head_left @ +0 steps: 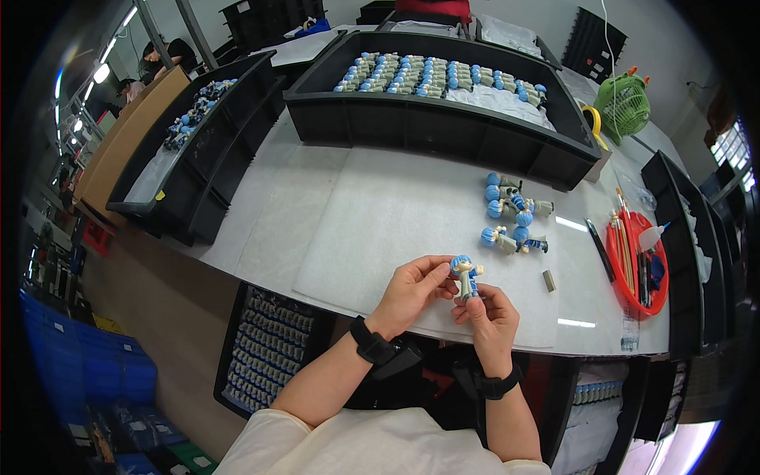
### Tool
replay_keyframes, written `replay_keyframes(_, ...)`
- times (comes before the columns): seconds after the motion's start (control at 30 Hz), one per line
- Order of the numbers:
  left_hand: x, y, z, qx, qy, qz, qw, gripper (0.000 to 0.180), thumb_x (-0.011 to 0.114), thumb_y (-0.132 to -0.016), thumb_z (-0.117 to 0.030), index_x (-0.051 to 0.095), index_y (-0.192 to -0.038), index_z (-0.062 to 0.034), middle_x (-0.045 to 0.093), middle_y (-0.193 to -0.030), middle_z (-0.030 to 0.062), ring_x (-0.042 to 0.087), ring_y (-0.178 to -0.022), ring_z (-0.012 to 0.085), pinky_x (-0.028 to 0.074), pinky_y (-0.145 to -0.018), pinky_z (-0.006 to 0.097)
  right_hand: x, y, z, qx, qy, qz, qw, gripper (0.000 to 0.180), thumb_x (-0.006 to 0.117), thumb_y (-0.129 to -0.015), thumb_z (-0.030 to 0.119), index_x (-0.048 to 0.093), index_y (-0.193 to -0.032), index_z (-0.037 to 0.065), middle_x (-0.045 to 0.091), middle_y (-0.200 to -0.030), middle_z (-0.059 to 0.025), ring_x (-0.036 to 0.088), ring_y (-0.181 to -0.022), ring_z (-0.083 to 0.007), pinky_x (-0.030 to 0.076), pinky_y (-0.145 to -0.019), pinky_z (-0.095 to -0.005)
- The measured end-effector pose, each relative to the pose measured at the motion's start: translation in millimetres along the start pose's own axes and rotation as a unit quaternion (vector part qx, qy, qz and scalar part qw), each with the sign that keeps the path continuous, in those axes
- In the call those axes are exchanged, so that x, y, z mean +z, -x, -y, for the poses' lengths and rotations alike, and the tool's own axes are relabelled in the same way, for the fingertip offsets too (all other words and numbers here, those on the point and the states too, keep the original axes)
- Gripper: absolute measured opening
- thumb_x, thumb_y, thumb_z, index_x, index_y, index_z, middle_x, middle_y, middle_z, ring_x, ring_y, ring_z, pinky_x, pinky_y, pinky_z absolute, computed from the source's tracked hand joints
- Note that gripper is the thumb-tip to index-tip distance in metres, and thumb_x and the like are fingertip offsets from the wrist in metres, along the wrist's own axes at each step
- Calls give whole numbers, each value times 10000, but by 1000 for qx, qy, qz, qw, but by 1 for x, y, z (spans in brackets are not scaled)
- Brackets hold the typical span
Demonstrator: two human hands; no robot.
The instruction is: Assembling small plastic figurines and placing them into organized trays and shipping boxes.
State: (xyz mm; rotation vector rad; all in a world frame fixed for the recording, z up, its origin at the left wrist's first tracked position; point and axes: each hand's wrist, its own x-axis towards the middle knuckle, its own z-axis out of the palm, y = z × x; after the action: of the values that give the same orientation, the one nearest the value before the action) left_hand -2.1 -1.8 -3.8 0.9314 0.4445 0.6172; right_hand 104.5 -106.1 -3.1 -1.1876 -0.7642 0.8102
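A small blue-haired figurine (pixel 465 277) with a pale and blue outfit is held upright over the near edge of the table. My left hand (pixel 416 290) pinches it at the head and side, thumb on top. Its lower body sits between the thumb and fingers of my right hand (pixel 489 317). Beyond my hands, to the right, several similar figurines (pixel 507 204) lie in a loose group on the white sheet (pixel 380 214). A short grey block (pixel 549 280) rests right of my hands.
A black crate (pixel 427 131) with rows of figurines stands at the back; another black crate (pixel 206 186) is at left. At right are a red basket (pixel 663 273) of brushes and tools, a black pen (pixel 599 247) and a green fan (pixel 624 104). A figurine tray (pixel 229 388) sits below the table edge.
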Motion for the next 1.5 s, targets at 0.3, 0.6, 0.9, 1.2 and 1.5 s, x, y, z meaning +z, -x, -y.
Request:
replay_keyframes(0.3, 2, 1, -2, -3, 32, -2, 999, 304, 418, -916, -193, 500, -1131, 6, 582, -940, 68, 559, -806, 116, 471, -727, 251, 4, -1, 3, -12, 18, -3, 1000, 290, 663, -746, 29, 529, -993, -43, 583, -853, -62, 539, -707, -72, 462, -598, -188)
replay_keyframes(0.6, 2, 2, -1, 1, 47, 3, 999, 329, 433, -911, -224, 499, -1141, 2, 583, -944, 47, 557, -814, 104, 469, -726, 245, 4, -2, -1, -18, 32, -4, 999, 337, 667, -715, -32, 524, -1019, -12, 527, -886, -43, 527, -727, -55, 451, -599, -162)
replay_keyframes(0.9, -1, 2, -1, 2, 40, 4, 999, 314, 468, -891, -141, 476, -1163, 15, 570, -978, 53, 540, -886, 120, 454, -769, 255, -1, -3, 0, -69, -3, 4, 998, 388, 650, -703, -71, 505, -1055, 5, 488, -971, -43, 522, -855, -92, 460, -675, -184)
replay_keyframes(1.2, -2, 3, -4, 8, 90, 25, 996, 313, 432, -888, -83, 461, -1192, -12, 518, -1149, 127, 490, -1061, 191, 388, -907, 323, -4, -3, -3, -77, -9, 1, 997, 419, 661, -696, -62, 491, -1071, 14, 458, -1061, -49, 490, -955, -120, 459, -750, -225)
replay_keyframes(1.5, 0, 0, -1, 21, 72, 38, 996, 314, 429, -890, -89, 467, -1195, -29, 507, -1172, 130, 488, -1068, 196, 381, -919, 343, -6, -3, -3, -80, -5, -2, 997, 443, 676, -684, -57, 484, -1077, 15, 467, -1050, -38, 495, -949, -118, 449, -744, -225)
